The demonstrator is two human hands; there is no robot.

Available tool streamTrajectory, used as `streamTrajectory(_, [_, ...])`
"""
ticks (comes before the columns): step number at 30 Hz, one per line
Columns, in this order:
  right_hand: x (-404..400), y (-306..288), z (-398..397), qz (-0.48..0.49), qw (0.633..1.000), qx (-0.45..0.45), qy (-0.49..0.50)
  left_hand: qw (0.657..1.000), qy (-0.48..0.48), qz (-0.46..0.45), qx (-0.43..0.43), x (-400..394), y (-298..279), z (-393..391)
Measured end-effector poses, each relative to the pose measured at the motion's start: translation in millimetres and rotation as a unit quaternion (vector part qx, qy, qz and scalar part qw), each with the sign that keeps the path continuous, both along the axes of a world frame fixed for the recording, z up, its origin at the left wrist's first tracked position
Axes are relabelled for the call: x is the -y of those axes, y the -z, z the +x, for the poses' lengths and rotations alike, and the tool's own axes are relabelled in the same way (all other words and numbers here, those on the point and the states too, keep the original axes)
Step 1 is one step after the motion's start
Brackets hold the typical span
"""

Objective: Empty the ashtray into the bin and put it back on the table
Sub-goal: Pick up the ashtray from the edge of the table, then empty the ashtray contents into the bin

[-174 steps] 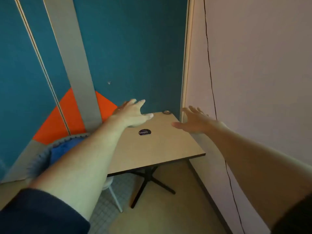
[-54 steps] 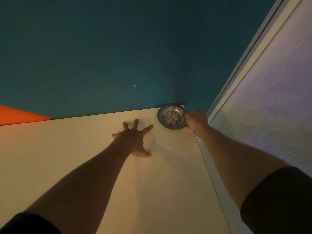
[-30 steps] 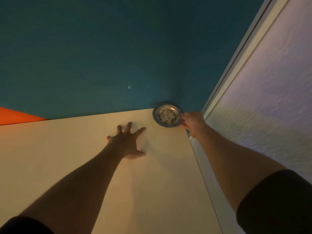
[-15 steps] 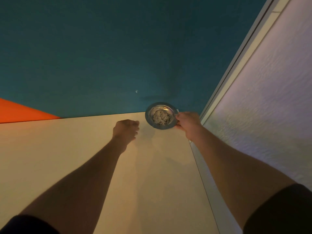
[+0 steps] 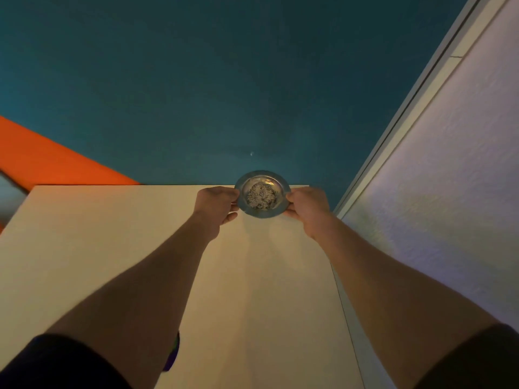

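A round metal ashtray (image 5: 262, 194) with grey ash heaped in its middle is held over the far right corner of the beige table (image 5: 112, 234). My left hand (image 5: 214, 206) pinches its left rim and my right hand (image 5: 307, 207) pinches its right rim. The ashtray looks raised slightly off the tabletop, level. No bin is in view.
A teal wall (image 5: 224, 94) with an orange patch (image 5: 42, 161) runs behind the table's far edge. A white textured wall (image 5: 449, 192) runs close along the table's right side. A dark round sticker (image 5: 172, 357) peeks out from under my left forearm.
My left hand has moved right from the tabletop and closed on the ashtray's left rim. The ashtray has shifted left, away from the corner, now held between both hands.
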State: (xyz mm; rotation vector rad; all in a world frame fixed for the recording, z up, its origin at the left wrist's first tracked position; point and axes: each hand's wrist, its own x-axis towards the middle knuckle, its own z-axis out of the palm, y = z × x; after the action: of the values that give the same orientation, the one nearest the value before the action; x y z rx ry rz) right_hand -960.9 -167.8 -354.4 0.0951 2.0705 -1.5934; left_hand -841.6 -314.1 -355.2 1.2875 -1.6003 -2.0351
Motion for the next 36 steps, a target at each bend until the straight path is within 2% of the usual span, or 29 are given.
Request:
streamTrajectory(7, [2.7, -20.0, 45.3, -0.025, 0.999, 0.026, -0.009, 1.000, -0.025, -0.010, 0.006, -2.7, -21.9, 48.6])
streamTrajectory(18, [24.2, -58.2, 134.2, -0.018, 0.999, 0.021, -0.045, 0.997, -0.074, -0.016, -0.005, 11.7, -49.8, 142.0])
streamTrajectory(36, [145.6, -61.6, 319.7, 0.001, 0.992, 0.044, -0.117, 0.990, -0.140, -0.006, -0.004, 118.2, -51.3, 347.4])
